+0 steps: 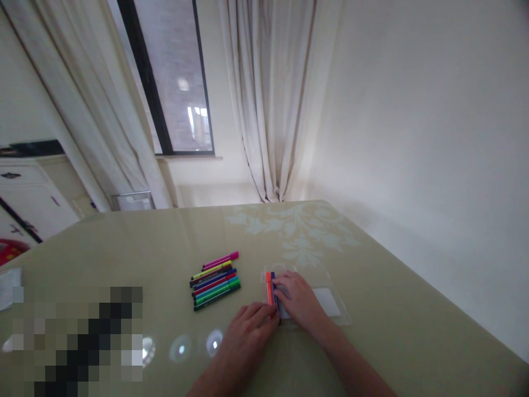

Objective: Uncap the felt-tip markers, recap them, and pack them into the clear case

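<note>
A clear plastic case (341, 309) with a white card (328, 301) in it lies on the table. At its left side an orange marker (269, 286) and a dark blue marker (273, 281) lie side by side. My right hand (297, 295) reaches over the case with its fingers closed on the upper part of the dark blue marker. My left hand (256, 325) has its fingertips pressed together at the lower end of the same marker. Left of my hands, several coloured markers (215, 284) lie in a loose row, with a magenta marker (221, 260) farthest back.
The glossy table (165, 248) has a pale leaf pattern near its far edge. A white wall (433, 138) runs along the right. Curtains (268, 82) and a window (177, 77) stand behind. A white cabinet (37, 193) is at the far left.
</note>
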Demonstrator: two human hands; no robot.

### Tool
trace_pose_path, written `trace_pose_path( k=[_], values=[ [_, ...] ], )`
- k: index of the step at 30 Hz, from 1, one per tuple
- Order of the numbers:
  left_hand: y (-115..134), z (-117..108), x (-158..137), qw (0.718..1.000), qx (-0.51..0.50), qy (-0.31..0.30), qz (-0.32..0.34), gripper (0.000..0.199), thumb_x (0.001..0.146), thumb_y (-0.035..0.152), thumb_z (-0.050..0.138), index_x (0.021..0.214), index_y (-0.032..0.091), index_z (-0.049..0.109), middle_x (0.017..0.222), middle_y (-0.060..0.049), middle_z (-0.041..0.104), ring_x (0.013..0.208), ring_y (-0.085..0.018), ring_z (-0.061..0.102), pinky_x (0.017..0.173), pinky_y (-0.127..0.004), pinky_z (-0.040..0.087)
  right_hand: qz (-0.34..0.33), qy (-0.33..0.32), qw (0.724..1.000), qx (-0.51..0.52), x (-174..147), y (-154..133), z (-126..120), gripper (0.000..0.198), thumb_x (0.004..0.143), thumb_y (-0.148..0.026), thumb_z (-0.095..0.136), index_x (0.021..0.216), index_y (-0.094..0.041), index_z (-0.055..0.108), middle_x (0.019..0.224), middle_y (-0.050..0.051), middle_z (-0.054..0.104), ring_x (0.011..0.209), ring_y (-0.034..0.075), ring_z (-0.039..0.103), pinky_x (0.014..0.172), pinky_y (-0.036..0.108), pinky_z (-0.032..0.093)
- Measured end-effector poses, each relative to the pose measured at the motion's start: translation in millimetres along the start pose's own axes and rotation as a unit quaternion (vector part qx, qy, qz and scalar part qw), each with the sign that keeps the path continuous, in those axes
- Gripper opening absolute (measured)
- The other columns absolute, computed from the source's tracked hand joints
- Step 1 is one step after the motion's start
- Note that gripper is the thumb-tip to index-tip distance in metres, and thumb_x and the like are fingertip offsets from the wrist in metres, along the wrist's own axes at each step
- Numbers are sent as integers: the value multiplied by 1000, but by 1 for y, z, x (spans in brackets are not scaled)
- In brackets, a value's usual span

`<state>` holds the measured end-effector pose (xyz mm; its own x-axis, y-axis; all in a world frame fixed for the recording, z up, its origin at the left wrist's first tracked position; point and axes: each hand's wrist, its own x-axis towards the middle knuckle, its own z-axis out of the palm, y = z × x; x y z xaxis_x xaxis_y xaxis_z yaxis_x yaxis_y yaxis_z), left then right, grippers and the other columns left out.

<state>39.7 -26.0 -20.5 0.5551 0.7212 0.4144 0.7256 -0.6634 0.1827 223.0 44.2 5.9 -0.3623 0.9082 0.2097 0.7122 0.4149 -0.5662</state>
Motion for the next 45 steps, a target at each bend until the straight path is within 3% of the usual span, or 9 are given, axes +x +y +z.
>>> trace_pose_path(
  k=[5, 9, 12, 17, 23, 28, 32, 37, 45],
  values=[
    [-4, -4, 0, 999, -31, 12, -8, 35, 98, 14, 55, 130, 27, 62, 128, -2, 70, 114, -20, 63, 99, -33, 51, 0, 1, 1000, -11, -1, 0, -1, 28, 90, -13, 56, 106, -21, 77, 108, 8, 74, 106, 23, 64, 99, 36, 46],
    [-24, -19, -2, 986, 30, 65, -149, 27, 100, 14, 49, 115, 23, 69, 114, -6, 71, 106, -22, 64, 96, -36, 50, 20, 12, 1000, -5, -1, -4, -3, 24, 92, -19, 58, 109, -20, 75, 108, 9, 74, 105, 24, 65, 98, 36, 46],
    [-43, -31, -6, 949, 135, 44, -281, 23, 99, 16, 49, 109, 20, 69, 110, -9, 69, 105, -28, 62, 94, -44, 49, 26, 22, 999, 5, -2, -7, -4, 23, 93, -20, 58, 109, -20, 75, 108, 8, 74, 102, 23, 66, 96, 34, 47],
    [-56, -38, -10, 934, 137, -21, -330, 16, 96, 20, 53, 102, 18, 68, 108, -10, 68, 107, -31, 59, 94, -45, 46, 19, 36, 999, 18, -1, -7, -4, 21, 93, -20, 60, 107, -20, 75, 105, 9, 74, 100, 23, 66, 94, 35, 47],
    [-37, -27, -1, 941, -134, 32, -308, 14, 99, 29, 50, 102, 22, 62, 101, -5, 71, 94, -24, 66, 84, -36, 50, 23, 40, 987, 152, -2, -13, 1, 21, 92, -33, 65, 104, -20, 76, 98, 7, 74, 91, 22, 67, 84, 32, 49],
    [-12, -21, 4, 914, -283, 74, -282, 22, 100, 43, 54, 107, 24, 62, 90, -1, 71, 78, -19, 66, 73, -29, 52, 50, -17, 921, 386, -1, -26, 4, 28, 87, -47, 70, 87, -19, 74, 77, 1, 70, 75, 18, 65, 70, 27, 48],
    [-6, -19, 4, 911, -330, 67, -238, 25, 101, 38, 53, 121, 26, 62, 98, -2, 73, 85, -17, 69, 78, -28, 54, 93, 55, 885, 453, 5, -21, -1, 36, 81, -53, 74, 87, -17, 75, 79, 4, 73, 73, 18, 64, 68, 28, 47],
    [-1, -15, 2, 955, -262, 41, -136, 24, 102, 22, 47, 114, 26, 68, 106, -4, 73, 97, -18, 69, 87, -29, 56, 142, 163, 891, 400, 12, 6, -18, 47, 79, -56, 71, 104, -16, 78, 84, 7, 76, 75, 20, 65, 64, 29, 46],
    [7, -4, 0, 999, -19, -32, 6, 51, 95, 8, 55, 142, 29, 54, 147, -4, 60, 128, -24, 60, 103, -42, 54, 119, 90, 950, 274, 13, 29, -10, 35, 81, -40, 66, 106, -18, 75, 83, 6, 76, 76, 22, 71, 74, 34, 55]
  ],
)
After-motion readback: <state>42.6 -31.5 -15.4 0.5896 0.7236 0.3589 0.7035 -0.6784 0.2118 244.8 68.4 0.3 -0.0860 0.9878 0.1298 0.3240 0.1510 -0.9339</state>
